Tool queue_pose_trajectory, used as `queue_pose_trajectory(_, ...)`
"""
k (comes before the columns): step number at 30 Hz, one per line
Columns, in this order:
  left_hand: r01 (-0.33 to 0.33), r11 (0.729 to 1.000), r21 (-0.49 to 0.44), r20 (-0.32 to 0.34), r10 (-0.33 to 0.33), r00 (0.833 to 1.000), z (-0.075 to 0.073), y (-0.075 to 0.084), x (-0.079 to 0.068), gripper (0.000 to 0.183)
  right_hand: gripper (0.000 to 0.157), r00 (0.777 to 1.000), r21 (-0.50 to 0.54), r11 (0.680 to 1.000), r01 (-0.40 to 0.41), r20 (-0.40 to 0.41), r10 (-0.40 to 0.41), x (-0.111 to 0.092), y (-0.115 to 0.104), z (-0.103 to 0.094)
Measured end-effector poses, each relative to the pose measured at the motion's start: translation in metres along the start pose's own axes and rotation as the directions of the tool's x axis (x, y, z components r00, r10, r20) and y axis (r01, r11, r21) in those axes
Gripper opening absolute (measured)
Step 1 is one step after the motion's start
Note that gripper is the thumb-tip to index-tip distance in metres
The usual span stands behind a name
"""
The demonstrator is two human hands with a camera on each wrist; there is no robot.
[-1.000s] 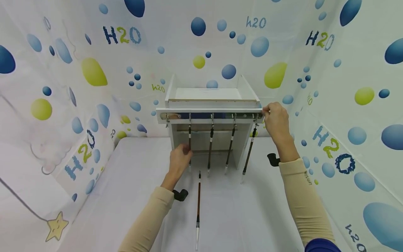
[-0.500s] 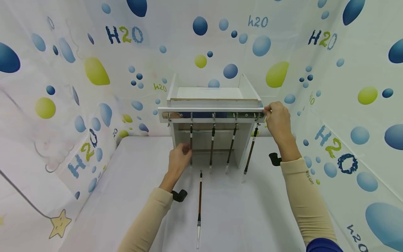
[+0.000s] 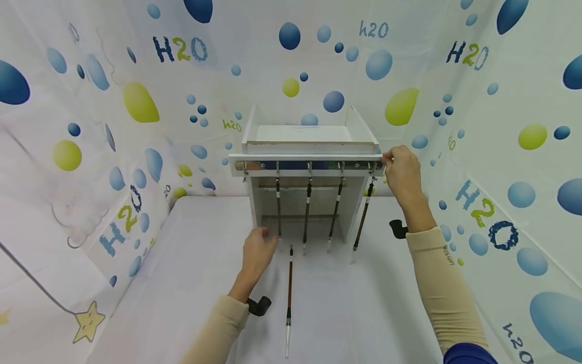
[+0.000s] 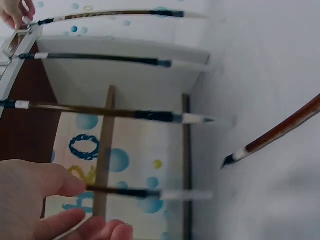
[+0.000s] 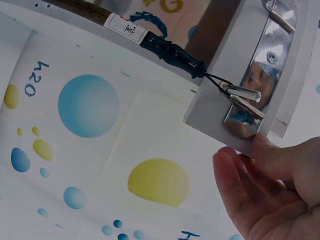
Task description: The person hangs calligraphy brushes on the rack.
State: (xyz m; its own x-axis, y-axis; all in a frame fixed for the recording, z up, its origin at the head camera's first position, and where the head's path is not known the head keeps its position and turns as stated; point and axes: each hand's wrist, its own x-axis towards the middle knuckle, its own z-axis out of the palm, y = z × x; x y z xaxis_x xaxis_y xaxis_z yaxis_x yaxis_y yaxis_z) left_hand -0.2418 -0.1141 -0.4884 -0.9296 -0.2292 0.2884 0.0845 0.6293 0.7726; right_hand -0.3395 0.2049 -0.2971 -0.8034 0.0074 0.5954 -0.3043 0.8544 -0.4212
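Observation:
My left hand [image 3: 258, 250] is by the lower end of the leftmost hanging writing brush [image 3: 279, 202]. In the left wrist view its thumb overlaps the upper part of that brush [image 4: 130, 193], and the fingers are apart with nothing between them. My right hand [image 3: 402, 169] pinches the right end of the white rack's front rail [image 3: 291, 157], thumb on the edge and fingers beneath, as the right wrist view shows. Another brush [image 3: 289, 288] lies on the white surface in front of the rack, tip toward me.
Several brushes hang by cord loops from metal hooks along the rail, including the rightmost brush [image 3: 362, 217]. The far left hook [image 3: 244, 172] bears no brush. Above the rail is a shallow white shelf [image 3: 300, 133]. Patterned sheets [image 3: 291, 65] surround the white surface [image 3: 200, 253].
My left hand has let go of the leftmost hanging brush and moved down toward me. The right hand stays on the rail's end. The lying brush has not moved.

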Motion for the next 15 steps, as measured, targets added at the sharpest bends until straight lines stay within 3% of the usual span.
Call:
queue_pose_trajectory(8, 0.058, 0.996, 0.073, 0.081, -0.064, 0.995, 0.022, -0.01, -0.041, 0.038, 0.018, 1.0, -0.004, 1.0, -0.003, 0.0, 0.003, 0.0, 0.0, 0.0)
queue_pose_trajectory(15, 0.083, 0.992, 0.09, 0.151, -0.096, 0.984, 0.041, -0.016, -0.067, 0.04, 0.018, 1.0, -0.007, 1.0, 0.007, -0.008, -0.007, 0.0, 0.0, 0.0)
